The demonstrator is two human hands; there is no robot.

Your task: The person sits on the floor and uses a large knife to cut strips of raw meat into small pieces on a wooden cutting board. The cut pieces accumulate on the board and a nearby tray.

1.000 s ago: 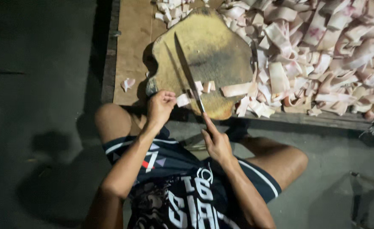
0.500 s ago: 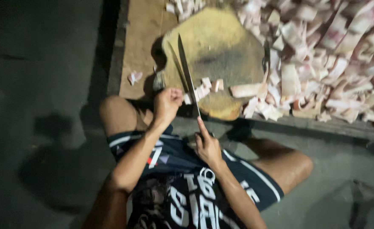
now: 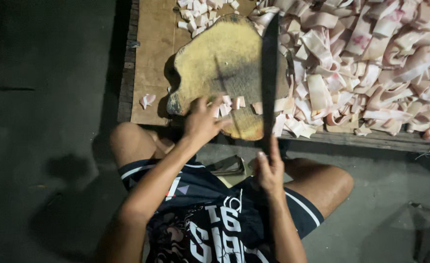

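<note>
Hands: right [image 3: 269, 168] clasps the long dark steel cleaver [image 3: 269, 73], heavy, gripped at its handle; left [image 3: 203, 122], fingers spread, pins soft, slippery-looking pale pink strips [image 3: 234, 103] on the round yellowed wooden chopping block [image 3: 215, 58].

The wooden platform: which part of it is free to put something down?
Bare wood lies left of the chopping block, with one scrap on it. The block's far half is bare too. Right of the knife, pale strips cover everything.

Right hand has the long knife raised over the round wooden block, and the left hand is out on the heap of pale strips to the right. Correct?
Not quite. In the head view the left hand rests on the wooden block by the small cut pieces, not on the heap. The right hand does hold the knife.
</note>
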